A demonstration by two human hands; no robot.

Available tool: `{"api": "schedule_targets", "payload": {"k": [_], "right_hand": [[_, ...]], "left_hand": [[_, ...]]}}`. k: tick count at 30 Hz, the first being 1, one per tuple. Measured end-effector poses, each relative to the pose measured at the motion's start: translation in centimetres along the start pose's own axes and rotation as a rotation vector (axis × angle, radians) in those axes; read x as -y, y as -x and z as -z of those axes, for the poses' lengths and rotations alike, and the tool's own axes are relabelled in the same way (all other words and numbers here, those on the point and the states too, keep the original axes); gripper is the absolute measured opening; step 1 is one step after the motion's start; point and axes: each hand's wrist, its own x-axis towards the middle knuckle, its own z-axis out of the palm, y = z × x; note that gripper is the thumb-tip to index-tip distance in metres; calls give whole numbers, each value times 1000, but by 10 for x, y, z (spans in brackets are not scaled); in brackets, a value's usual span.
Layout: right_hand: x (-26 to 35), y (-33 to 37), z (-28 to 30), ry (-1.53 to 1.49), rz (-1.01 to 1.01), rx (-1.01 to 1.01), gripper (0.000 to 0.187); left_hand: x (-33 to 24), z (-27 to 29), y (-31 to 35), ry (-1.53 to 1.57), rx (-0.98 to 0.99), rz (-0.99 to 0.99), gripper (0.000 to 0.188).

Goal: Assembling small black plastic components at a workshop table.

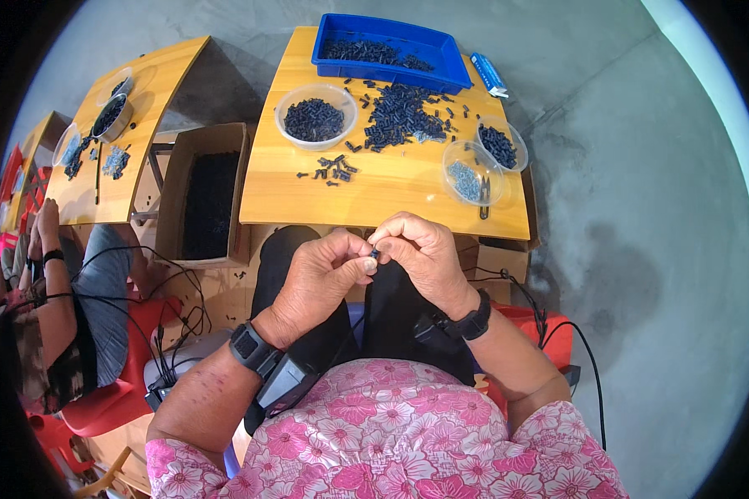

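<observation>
Over my lap, just in front of the table's near edge, my left hand (318, 279) and my right hand (424, 259) meet at the fingertips. Both are closed in a pinch on one small black plastic part (375, 253), mostly covered by the fingers. Beyond them on the wooden table (383, 191) lies a little group of black parts (334, 170). A larger heap of similar parts (401, 116) spreads farther back. To the right, a clear bowl (468, 176) holds small silvery pieces, with dark tweezers (484, 198) at its edge.
A round tub (314, 116) and another bowl (508, 148) hold black parts. At the back stands a blue tray (399, 76) beside a blue-white box (488, 75). A cardboard box (168, 191) is left of the table. A seated person (54, 283) works at the neighbouring table (133, 133).
</observation>
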Motion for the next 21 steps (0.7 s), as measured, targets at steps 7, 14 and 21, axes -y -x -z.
{"api": "schedule_targets", "payload": {"k": [7, 14, 21], "right_hand": [[-10, 0, -1, -86, -41, -7, 9], [-12, 2, -4, 67, 138, -49, 4], [-19, 1, -4, 20, 156, -70, 8]], "left_hand": [[3, 0, 0, 113, -21, 82, 11], [2, -4, 2, 205, -31, 110, 10], [-2, 2, -2, 135, -37, 126, 12]]}}
